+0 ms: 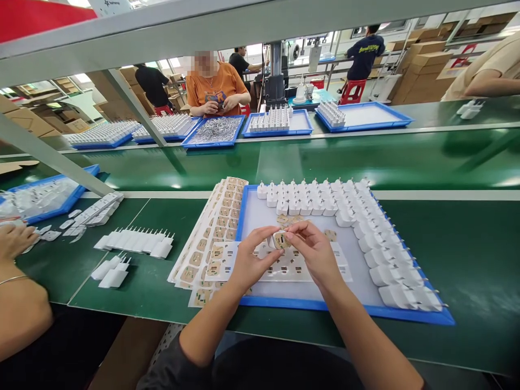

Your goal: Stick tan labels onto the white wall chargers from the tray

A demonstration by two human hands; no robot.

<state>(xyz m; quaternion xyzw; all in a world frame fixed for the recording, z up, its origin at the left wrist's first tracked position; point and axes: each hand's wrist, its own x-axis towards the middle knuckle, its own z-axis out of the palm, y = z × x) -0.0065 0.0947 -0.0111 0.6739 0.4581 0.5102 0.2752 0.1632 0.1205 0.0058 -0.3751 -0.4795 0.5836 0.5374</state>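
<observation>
Over the tray, my left hand (254,257) is closed around a small white plug charger (271,241). The charger's end faces me and carries a brown-backed sticker (281,239) with a dark slot in it. My right hand (312,249) pinches at the sticker's right edge; whether it also grips the charger is hidden. Beneath both hands, a partly used sticker sheet (339,262) lies across the blue-rimmed tray (284,303). Loose brown pieces (330,235) lie behind the hands. White chargers (377,246) stand in rows along the tray's back and right side.
A stack of sticker sheets (199,260) leans over the tray's left edge. Farther left are a row of chargers (134,240) and a few more chargers (111,272). A neighbour's hand (16,238) rests by white scraps. Behind runs a green conveyor (182,170), with trays and co-workers beyond.
</observation>
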